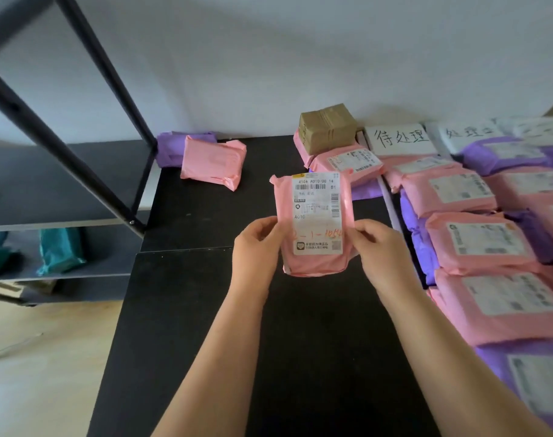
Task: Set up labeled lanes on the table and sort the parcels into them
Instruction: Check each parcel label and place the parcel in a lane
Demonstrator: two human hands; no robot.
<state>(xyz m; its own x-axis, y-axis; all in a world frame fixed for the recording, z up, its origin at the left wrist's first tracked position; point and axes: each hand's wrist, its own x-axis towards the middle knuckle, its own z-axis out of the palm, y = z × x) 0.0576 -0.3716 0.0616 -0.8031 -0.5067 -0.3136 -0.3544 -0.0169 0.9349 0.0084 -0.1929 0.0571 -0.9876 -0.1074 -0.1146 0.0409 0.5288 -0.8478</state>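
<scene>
Head view: left hand (256,244) and right hand (379,244) pinch the pink parcel (314,222) by its side edges. Its long axis is upright, held left of the lane sign (398,138) — right hand nearer it.

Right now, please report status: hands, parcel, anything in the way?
Left hand and right hand pinch pink parcel by sides. Label up, above black table. Stacked parcels at right, nothing blocking.

hands (256,244) (379,244) 2 | paper signs (398,138) (467,132) 2 | cardboard box (327,127) 1 | pink parcels (213,162) many
</scene>
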